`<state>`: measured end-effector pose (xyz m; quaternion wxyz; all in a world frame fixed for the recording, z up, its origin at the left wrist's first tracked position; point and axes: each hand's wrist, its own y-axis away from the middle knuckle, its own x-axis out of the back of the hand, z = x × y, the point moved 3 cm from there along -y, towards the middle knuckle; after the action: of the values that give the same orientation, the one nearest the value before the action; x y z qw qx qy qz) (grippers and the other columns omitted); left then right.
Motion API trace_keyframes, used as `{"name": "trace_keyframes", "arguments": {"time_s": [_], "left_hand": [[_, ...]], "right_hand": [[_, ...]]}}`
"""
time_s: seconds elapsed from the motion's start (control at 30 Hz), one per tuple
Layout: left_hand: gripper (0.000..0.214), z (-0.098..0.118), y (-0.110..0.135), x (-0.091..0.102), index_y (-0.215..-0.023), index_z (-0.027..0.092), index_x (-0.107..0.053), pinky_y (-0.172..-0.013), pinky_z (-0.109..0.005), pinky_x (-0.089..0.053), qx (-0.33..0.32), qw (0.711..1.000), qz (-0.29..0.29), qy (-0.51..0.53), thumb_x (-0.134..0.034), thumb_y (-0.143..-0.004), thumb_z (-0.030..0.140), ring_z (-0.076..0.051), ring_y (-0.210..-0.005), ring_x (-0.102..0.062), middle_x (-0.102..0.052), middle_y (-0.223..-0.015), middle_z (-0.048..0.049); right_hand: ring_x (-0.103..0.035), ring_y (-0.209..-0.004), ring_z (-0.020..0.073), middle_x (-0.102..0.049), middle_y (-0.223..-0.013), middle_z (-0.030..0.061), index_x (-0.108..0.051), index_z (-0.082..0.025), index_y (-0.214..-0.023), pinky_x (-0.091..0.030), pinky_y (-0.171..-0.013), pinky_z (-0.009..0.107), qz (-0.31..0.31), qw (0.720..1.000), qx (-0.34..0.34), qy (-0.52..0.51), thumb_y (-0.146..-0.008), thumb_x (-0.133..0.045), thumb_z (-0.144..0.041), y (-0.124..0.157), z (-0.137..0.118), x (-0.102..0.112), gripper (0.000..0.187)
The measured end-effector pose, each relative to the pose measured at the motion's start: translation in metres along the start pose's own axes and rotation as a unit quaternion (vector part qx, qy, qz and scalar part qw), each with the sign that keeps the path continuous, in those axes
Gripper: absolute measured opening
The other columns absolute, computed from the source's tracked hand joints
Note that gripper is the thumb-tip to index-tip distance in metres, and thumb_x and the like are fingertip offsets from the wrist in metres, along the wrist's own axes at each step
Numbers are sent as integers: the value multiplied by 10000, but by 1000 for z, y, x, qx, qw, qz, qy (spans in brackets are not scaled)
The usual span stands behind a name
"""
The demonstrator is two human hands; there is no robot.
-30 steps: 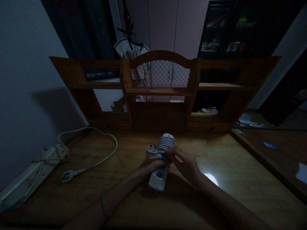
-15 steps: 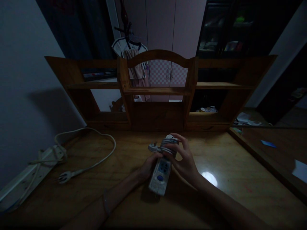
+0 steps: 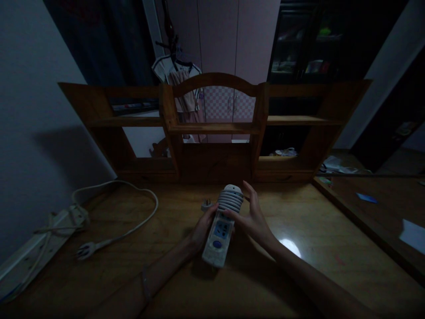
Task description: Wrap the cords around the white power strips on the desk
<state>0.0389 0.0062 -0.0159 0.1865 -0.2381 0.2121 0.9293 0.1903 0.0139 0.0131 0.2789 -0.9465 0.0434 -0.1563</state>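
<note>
A white power strip (image 3: pixel 210 257) with blue socket faces and a blue button is tilted above the desk. Its grey cord (image 3: pixel 230 200) is wound in several tight turns around the far end. On the strip's left side my left hand (image 3: pixel 202 230) is closed around it, thumb on top near the coil. Beside the left thumb, the cord's plug (image 3: pixel 206 204) sticks out to the left. My right hand (image 3: pixel 255 221) is at the right side with fingers apart; its thumb reaches over the strip just below the windings, and the index finger points up clear of the coil.
Another white power strip (image 3: pixel 61 226) lies at the left by the wall, its cord looping across the wooden desk (image 3: pixel 159 274) to a plug (image 3: pixel 85 250). A wooden shelf unit (image 3: pixel 215 129) stands along the back. At right are a blue card (image 3: pixel 366 197) and white paper (image 3: pixel 413 235).
My right hand has loosened from the wound cord, its fingers moving apart and to the right. The coil now shows more fully. The strip stays in my left hand.
</note>
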Motion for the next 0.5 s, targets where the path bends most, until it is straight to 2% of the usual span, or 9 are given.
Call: {"name": "trace_keyframes", "arguments": {"time_s": [0.07, 0.13, 0.23, 0.33, 0.4, 0.5], "left_hand": [[588, 1, 0, 2, -901, 100, -663, -589, -299, -504, 23, 999, -28, 34, -479, -798, 648, -209, -592, -658, -700, -709, -122], [602, 3, -1, 4, -928, 99, -660, -581, -290, -500, 31, 997, -48, 56, -464, -807, 655, -207, -602, -661, -705, -729, -122], [579, 5, -2, 9, -952, 105, -657, -602, -288, -502, 17, 997, -39, 61, -484, -810, 640, -205, -623, -666, -706, -733, -110], [531, 3, -6, 12, -928, 120, -658, -616, -290, -502, 3, 997, -30, 70, -512, -810, 617, -187, -589, -648, -697, -708, -86], [523, 1, -8, 14, -897, 120, -658, -609, -290, -498, -3, 996, -39, 78, -514, -811, 616, -182, -574, -637, -689, -693, -81], [508, -1, -10, 15, -874, 115, -650, -603, -281, -490, -4, 994, -61, 89, -503, -829, 600, -175, -582, -633, -680, -692, -80]], "right_hand": [[-421, -1294, 265, -306, -1476, 149, -211, -270, -1460, -435, -1010, 459, -28, 998, -38, -48, -735, -739, -398, 0, 8, -4, 906], [-463, -1264, 253, -313, -1477, 155, -160, -286, -1476, -475, -970, 435, -57, 994, -49, -84, -745, -735, -382, 1, 9, -8, 935], [-394, -1321, 253, -250, -1518, 131, -118, -298, -1491, -412, -1041, 445, -79, 994, -2, -74, -741, -748, -327, 2, -1, -9, 980], [-271, -1390, 251, -225, -1538, 88, -216, -300, -1475, -311, -1114, 462, -88, 994, 54, -25, -804, -686, -294, 4, -12, -7, 819], [-289, -1383, 247, -241, -1534, 84, -242, -295, -1469, -314, -1114, 462, -88, 994, 60, -10, -839, -646, -290, 5, -15, -5, 748], [-351, -1350, 246, -280, -1517, 96, -220, -275, -1477, -332, -1108, 460, -79, 995, 60, -9, -838, -648, -277, 6, -13, -2, 769]]}}
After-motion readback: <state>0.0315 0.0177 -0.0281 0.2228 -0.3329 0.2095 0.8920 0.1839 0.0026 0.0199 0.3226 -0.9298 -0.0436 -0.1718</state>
